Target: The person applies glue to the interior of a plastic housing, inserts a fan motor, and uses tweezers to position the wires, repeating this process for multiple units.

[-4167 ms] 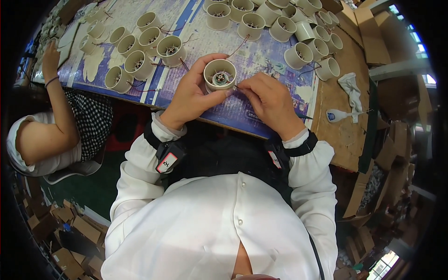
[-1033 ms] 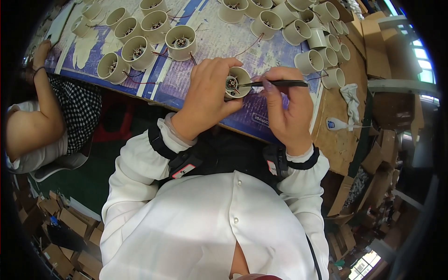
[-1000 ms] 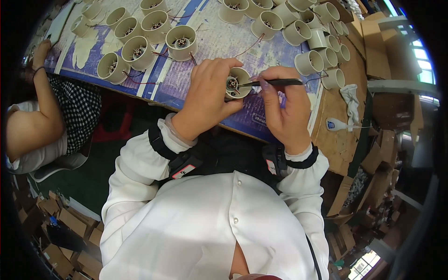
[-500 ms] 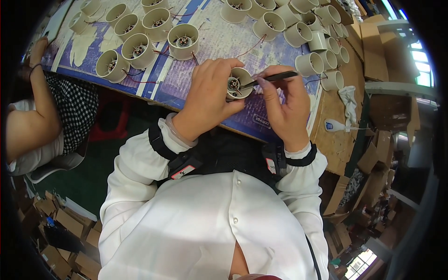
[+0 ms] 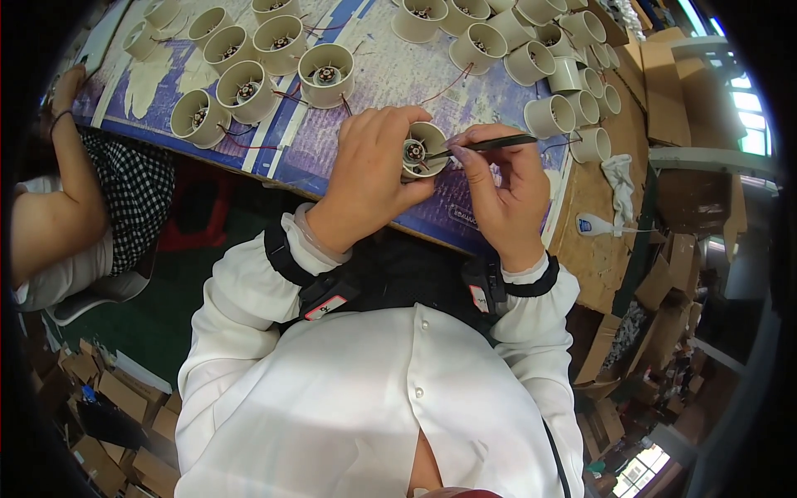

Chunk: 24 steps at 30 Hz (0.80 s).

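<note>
Wrapped left hand (image 5: 369,162) round cup (image 5: 427,141) | pinched dark tool (image 5: 513,141) with right hand (image 5: 510,199) | faced scuffed table (image 5: 382,70), 12 o'clock; boxes (image 5: 124,394), 8 o'clock

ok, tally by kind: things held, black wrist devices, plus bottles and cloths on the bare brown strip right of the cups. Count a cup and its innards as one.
Cream cup: 1
Slim dark tool: 1
Black wrist devices: 2
White bottle: 1
White cloth: 1
Total: 6

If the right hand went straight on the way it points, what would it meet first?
Probably the cup in the left hand; the tool in the right hand points into it, though depth is unclear.
</note>
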### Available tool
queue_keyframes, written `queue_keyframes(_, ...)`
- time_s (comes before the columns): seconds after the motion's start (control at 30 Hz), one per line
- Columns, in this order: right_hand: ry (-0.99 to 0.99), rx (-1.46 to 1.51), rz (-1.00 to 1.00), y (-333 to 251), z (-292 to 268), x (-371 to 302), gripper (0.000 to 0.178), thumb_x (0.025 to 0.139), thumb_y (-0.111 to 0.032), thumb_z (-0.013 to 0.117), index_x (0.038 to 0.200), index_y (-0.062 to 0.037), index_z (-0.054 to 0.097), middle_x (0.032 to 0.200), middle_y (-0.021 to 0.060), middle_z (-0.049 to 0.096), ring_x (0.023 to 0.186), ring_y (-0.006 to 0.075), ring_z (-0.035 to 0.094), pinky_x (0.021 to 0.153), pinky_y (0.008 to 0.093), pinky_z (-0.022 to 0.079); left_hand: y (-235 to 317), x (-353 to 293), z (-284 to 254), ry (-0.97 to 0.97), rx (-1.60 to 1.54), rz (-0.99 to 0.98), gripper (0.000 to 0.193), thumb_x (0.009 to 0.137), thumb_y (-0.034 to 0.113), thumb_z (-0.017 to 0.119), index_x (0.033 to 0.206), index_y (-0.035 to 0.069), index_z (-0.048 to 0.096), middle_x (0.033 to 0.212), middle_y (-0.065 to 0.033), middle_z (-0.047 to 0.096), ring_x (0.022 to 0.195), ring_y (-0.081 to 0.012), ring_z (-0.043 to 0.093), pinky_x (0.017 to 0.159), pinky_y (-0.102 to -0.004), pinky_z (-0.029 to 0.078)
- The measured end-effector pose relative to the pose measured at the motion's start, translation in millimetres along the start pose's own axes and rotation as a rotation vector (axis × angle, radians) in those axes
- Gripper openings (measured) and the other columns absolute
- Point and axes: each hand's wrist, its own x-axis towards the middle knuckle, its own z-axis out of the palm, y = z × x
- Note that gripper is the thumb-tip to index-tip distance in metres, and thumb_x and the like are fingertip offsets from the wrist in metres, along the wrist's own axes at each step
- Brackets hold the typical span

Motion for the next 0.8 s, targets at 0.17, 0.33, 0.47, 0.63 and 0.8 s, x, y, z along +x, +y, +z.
queue_keyframes(0.17,-0.030,0.016,0.037,2.8,0.2,-0.2,0.022,0.097,0.003,0.064,0.116,0.0005,0.054,0.110,0.0117,0.067,0.097,0.0155,0.067,0.085,0.0267,0.053,-0.2,-0.4,-1.3,-0.011,0.000,-0.010,0.060,0.067,0.011,0.083,0.121,0.010,0.056,0.105,-0.0089,0.064,0.101,-0.0325,0.061,0.091,-0.0426,0.043)
queue_keyframes(0.33,0.009,0.059,0.032,6.5,0.9,-1.0,0.021,0.097,0.003,0.063,0.116,0.0003,0.053,0.109,0.0119,0.066,0.097,0.0153,0.066,0.085,0.0266,0.053,0.1,-0.5,-1.2,-0.009,0.004,-0.010,0.061,0.067,0.012,0.083,0.121,0.010,0.056,0.105,-0.0090,0.064,0.101,-0.0327,0.061,0.091,-0.0428,0.043)
queue_keyframes(0.47,-0.018,0.070,0.033,6.0,0.9,-1.3,0.021,0.098,0.003,0.062,0.116,0.0002,0.053,0.108,0.0119,0.067,0.096,0.0152,0.066,0.085,0.0265,0.053,0.1,-0.3,-1.4,-0.012,0.006,-0.010,0.061,0.067,0.012,0.083,0.122,0.010,0.056,0.106,-0.0093,0.064,0.101,-0.0329,0.061,0.091,-0.0429,0.043)
queue_keyframes(0.63,-0.022,-0.009,0.008,3.1,2.7,-2.2,0.020,0.098,0.002,0.062,0.116,0.0005,0.053,0.108,0.0116,0.067,0.095,0.0146,0.066,0.084,0.0261,0.053,-0.4,-0.5,-0.8,-0.016,0.006,-0.011,0.061,0.067,0.012,0.083,0.122,0.009,0.055,0.106,-0.0095,0.064,0.100,-0.0332,0.060,0.090,-0.0431,0.043)
queue_keyframes(0.8,0.006,-0.001,0.043,2.8,3.5,-0.8,0.020,0.098,0.001,0.062,0.116,0.0001,0.053,0.108,0.0110,0.067,0.095,0.0139,0.065,0.083,0.0252,0.053,-4.4,-2.7,2.6,-0.003,-0.016,0.004,0.069,0.063,0.014,0.084,0.124,0.009,0.054,0.107,-0.0099,0.061,0.102,-0.0328,0.057,0.091,-0.0445,0.040)
